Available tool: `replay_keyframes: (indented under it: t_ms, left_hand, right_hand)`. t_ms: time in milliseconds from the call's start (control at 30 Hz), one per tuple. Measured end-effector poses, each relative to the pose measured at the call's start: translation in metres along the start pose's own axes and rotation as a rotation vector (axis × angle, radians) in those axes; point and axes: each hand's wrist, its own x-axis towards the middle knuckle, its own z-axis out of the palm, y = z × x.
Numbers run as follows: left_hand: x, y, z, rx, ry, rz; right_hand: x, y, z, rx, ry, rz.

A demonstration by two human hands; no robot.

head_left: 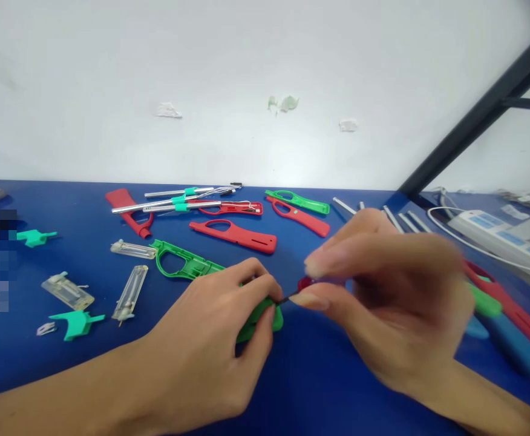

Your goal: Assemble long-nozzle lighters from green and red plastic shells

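Observation:
My left hand (219, 339) is closed around a green lighter casing (273, 320), whose rounded end shows past the fingers. Just beyond its knuckles is a green casing half (187, 264) with a trigger loop; fingers hide whether the two are one piece. Between thumb and fingertips, my right hand (387, 297) pinches a small screwdriver (305, 283) with a dark red part and thin dark shaft. The shaft points left and meets the green casing by my left thumb. Most of its handle is hidden, and the right hand is slightly blurred.
Red casings (233, 235), metal tubes (169, 204) with wires and a green casing (304, 201) lie behind. Clear fuel tanks (130, 292) and teal triggers (78, 324) are at left. At right are a red casing (514, 306), a power strip (505, 239) and a dark frame (464, 127).

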Motion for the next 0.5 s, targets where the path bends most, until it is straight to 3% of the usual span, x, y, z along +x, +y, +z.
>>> replay_keyframes:
  t_ms: [167, 367, 500]
  left_hand:
    - [-0.001, -0.010, 0.008, 0.025, 0.015, 0.021]
    - [-0.004, -0.018, 0.013, -0.002, 0.052, 0.099]
    - [-0.004, -0.014, 0.008, 0.032, 0.063, 0.105]
  right_hand:
    - [0.003, -0.004, -0.003, 0.056, -0.113, 0.079]
    - [0.002, -0.005, -0.001, 0.150, 0.023, 0.103]
    - [0.002, -0.007, -0.005, 0.150, -0.201, 0.216]
